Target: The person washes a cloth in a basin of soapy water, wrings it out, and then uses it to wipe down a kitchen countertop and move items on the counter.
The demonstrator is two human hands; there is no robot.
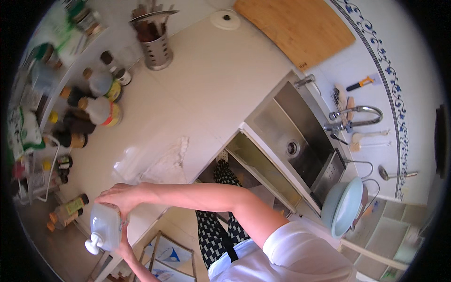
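Both hands are at a translucent pump bottle [105, 225] with a white pump head [93, 243], over the counter's left end. My right hand [121, 198], its arm stretched across the view, grips the bottle's upper side in the picture. My left hand [123, 245] is against the lower side, with its fingers mostly hidden by the bottle. A label partly shows on the bottle's right side. Near my right hand, a whitish, rough-edged patch [169, 162] lies on the pale countertop [201, 88]; whether it is foam, liquid or powder I cannot tell.
Several sauce bottles [104, 111] line the left wall below a shelf. A perforated metal utensil holder [156, 53] and a white lid [225, 20] stand behind. On the right are a steel sink [278, 123], faucet [356, 118], wooden board [299, 31] and light-blue basins [340, 208]. Below the sink a cabinet door [260, 172] juts out.
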